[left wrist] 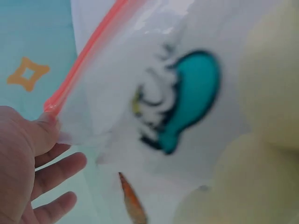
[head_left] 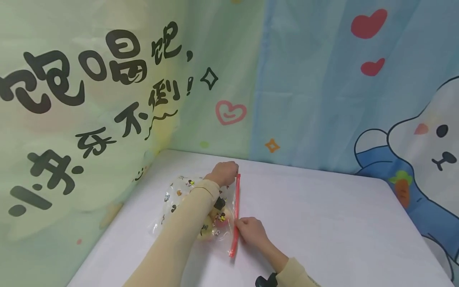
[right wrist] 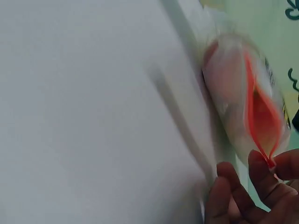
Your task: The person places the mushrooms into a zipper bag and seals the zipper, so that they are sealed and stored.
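A clear zip bag printed with small cartoon figures lies on the white table, its red zip strip facing right. Pale yellow and reddish rounded things show through the plastic. At the far end of the strip, my left hand pinches the bag's corner between thumb and forefinger, the other fingers loosely spread in the left wrist view. My right hand pinches the strip nearer its front end. Beyond those fingers, the right wrist view shows the two red edges parted in a narrow gap.
The white table extends to the right of the bag. Behind it hangs a printed cloth backdrop with hearts, lettering and a cartoon animal. Dark wrist devices show by the left wrist and near the right sleeve.
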